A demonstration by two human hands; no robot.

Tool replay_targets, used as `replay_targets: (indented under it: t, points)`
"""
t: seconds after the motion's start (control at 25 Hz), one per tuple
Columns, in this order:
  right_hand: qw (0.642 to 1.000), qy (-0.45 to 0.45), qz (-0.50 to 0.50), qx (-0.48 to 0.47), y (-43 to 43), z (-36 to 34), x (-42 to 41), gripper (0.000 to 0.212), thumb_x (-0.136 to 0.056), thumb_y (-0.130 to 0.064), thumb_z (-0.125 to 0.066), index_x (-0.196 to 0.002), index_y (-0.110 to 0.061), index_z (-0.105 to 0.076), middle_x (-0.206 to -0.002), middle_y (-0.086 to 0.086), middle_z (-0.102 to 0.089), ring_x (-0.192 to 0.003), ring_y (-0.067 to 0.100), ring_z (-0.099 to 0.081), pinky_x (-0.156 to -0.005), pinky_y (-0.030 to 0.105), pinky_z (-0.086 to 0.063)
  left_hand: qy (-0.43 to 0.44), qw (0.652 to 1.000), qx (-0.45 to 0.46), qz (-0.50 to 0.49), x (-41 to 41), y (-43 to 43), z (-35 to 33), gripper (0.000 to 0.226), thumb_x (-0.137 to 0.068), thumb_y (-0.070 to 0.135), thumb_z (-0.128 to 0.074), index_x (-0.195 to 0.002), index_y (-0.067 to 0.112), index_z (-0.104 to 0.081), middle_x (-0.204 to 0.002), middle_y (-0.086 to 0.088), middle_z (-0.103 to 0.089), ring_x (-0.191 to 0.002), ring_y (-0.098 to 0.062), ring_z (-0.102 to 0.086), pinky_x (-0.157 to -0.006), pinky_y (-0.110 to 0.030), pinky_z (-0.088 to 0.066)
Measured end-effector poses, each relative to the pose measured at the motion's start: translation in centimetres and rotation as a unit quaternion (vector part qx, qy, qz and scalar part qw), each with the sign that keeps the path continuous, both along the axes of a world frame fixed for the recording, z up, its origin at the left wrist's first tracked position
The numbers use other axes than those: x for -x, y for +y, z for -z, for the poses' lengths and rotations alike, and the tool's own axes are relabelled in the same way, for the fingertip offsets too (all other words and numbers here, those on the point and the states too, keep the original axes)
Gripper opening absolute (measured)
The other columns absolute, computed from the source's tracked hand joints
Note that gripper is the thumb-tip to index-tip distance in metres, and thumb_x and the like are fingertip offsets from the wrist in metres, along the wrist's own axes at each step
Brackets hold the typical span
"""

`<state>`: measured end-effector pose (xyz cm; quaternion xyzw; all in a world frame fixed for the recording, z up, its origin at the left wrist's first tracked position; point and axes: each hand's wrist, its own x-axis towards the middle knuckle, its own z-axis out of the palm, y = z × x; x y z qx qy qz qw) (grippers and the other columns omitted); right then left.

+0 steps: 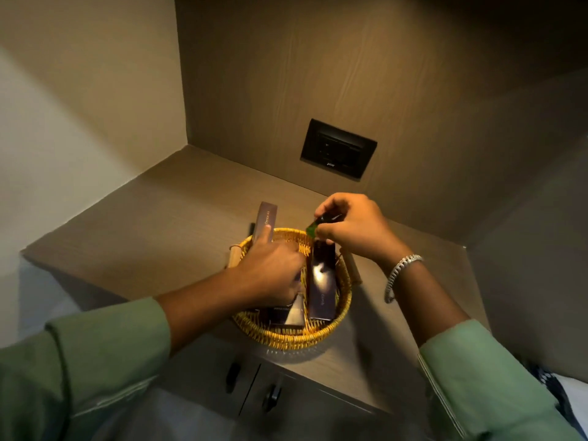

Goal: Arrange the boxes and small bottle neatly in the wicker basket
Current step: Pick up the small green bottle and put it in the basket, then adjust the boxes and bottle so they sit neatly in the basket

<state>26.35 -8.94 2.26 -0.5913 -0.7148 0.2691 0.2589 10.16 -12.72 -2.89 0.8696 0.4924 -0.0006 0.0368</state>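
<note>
My left hand [270, 268] props the tall box [268, 219] at the wicker basket's [296, 338] eleven o'clock while my right hand [353, 229] pinches the small green bottle [319, 221] above twelve, which I judge should next go down beside the flat box [322, 281].

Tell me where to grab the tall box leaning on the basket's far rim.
Grip the tall box by its free upper end, coming from above with the left hand. It stands nearly upright, its top clear above the wicker basket rim, while its lower end is hidden inside.
</note>
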Motion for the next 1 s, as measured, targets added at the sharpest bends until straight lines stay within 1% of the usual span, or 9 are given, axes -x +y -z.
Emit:
replay_targets:
  t: [0.12, 0.2, 0.28, 0.36, 0.48, 0.56, 0.72, 0.88, 1.0]
  points:
    - [0.993, -0.104, -0.053, 0.025, 1.7, 0.8, 2.9, 0.017, -0.075, -0.015, -0.076, -0.092, -0.014, -0.072, -0.093, 0.002, -0.070, -0.086, 0.016, -0.064, -0.062, 0.020, -0.051, -0.012, 1.000, -0.008, -0.014, -0.1, -0.6, -0.1, 0.032, -0.085, 0.046, -0.056, -0.095, 0.016, -0.063, -0.103, -0.005, -0.065, -0.110, -0.025, -0.053, -0.116, -0.057, -0.012]
    - [0.983, -0.162, -0.083, 0.031, 2.7, 1.4, 3.9, 0.018, -0.075, -0.014, -0.077, -0.093, -0.014, -0.073, -0.093, 0.003, -0.070, -0.087, 0.015, -0.063, -0.058, 0.014, -0.043, -0.058, 0.997, -0.032, -0.032, 0.7, -1.0, -0.5, 0.042, -0.087, 0.050, -0.053, -0.104, 0.014, -0.063, -0.112, -0.006, -0.064, -0.116, -0.025, -0.051, -0.118, -0.054, -0.010]
    - [0.975, -0.193, -0.101, 0.041, 3.3, 1.9, 4.3, 0.018, -0.073, -0.013, -0.078, -0.091, -0.014, -0.073, -0.091, 0.002, -0.068, -0.088, 0.017, -0.064, -0.057, 0.016, -0.044, -0.137, 0.988, -0.060, -0.048, 2.4, -1.5, -0.7, 0.047, -0.088, 0.049, -0.051, -0.118, 0.014, -0.061, -0.123, -0.005, -0.062, -0.122, -0.022, -0.048, -0.118, -0.049, -0.010]
    - [0.969, -0.213, -0.116, 0.049, 3.2, 2.3, 4.6, 0.020, -0.072, -0.012, -0.080, -0.090, -0.013, -0.073, -0.090, 0.001, -0.065, -0.087, 0.018, -0.062, -0.061, 0.020, -0.049, -0.214, 0.971, -0.089, -0.066, 4.3, -2.2, -0.7, 0.043, -0.086, 0.044, -0.052, -0.117, 0.016, -0.062, -0.120, -0.004, -0.064, -0.118, -0.021, -0.052, -0.116, -0.049, -0.020]
    - [0.964, -0.223, -0.137, 0.046, 2.9, 2.2, 4.8, 0.023, -0.072, -0.011, -0.082, -0.093, -0.011, -0.073, -0.094, 0.003, -0.065, -0.089, 0.018, -0.061, -0.065, 0.023, -0.052, -0.287, 0.941, -0.120, -0.134, 6.9, -3.6, -0.3, 0.033, -0.080, 0.032, -0.056, -0.103, 0.012, -0.068, -0.103, -0.006, -0.069, -0.098, -0.023, -0.058, -0.091, -0.042, -0.045]
    - [0.963, -0.219, -0.148, 0.044, 2.7, 2.1, 4.5, 0.022, -0.073, -0.009, -0.081, -0.093, -0.010, -0.073, -0.098, 0.005, -0.066, -0.091, 0.020, -0.062, -0.068, 0.025, -0.054, -0.300, 0.928, -0.124, -0.181, 7.9, -4.7, 0.1, 0.029, -0.078, 0.028, -0.059, -0.098, 0.010, -0.070, -0.097, -0.007, -0.068, -0.092, -0.024, -0.058, -0.078, -0.034, -0.044]
    - [0.959, -0.225, -0.164, 0.045, 2.3, 2.1, 4.6, 0.021, -0.076, -0.009, -0.078, -0.095, -0.011, -0.071, -0.106, 0.007, -0.066, -0.097, 0.023, -0.063, -0.077, 0.032, -0.059, -0.314, 0.908, -0.107, -0.255, 8.1, -6.2, 0.5, 0.026, -0.080, 0.026, -0.068, -0.101, 0.012, -0.070, -0.086, -0.002, -0.063, -0.082, -0.020, -0.057, -0.070, -0.032, -0.042]
    - [0.962, -0.223, -0.150, 0.047, 1.6, 1.4, 3.9, 0.052, -0.072, -0.021, -0.083, -0.120, -0.016, -0.063, -0.119, 0.006, -0.062, -0.105, 0.025, -0.061, -0.083, 0.034, -0.057, -0.333, 0.897, -0.082, -0.280, 6.9, -6.5, 0.6, 0.028, -0.081, 0.023, -0.072, -0.106, 0.011, -0.070, -0.077, 0.000, -0.063, -0.071, -0.016, -0.057, -0.067, -0.030, -0.045]
    - [0.988, -0.140, -0.066, 0.009, -0.2, -0.2, 0.4, 0.057, -0.072, -0.028, -0.083, -0.124, -0.019, -0.060, -0.114, 0.003, -0.065, -0.102, 0.019, -0.062, -0.082, 0.032, -0.055, -0.349, 0.887, -0.061, -0.295, 6.7, -6.1, 0.7, 0.031, -0.081, 0.021, -0.072, -0.110, 0.011, -0.069, -0.071, -0.004, -0.067, -0.066, -0.015, -0.060, -0.067, -0.031, -0.053]
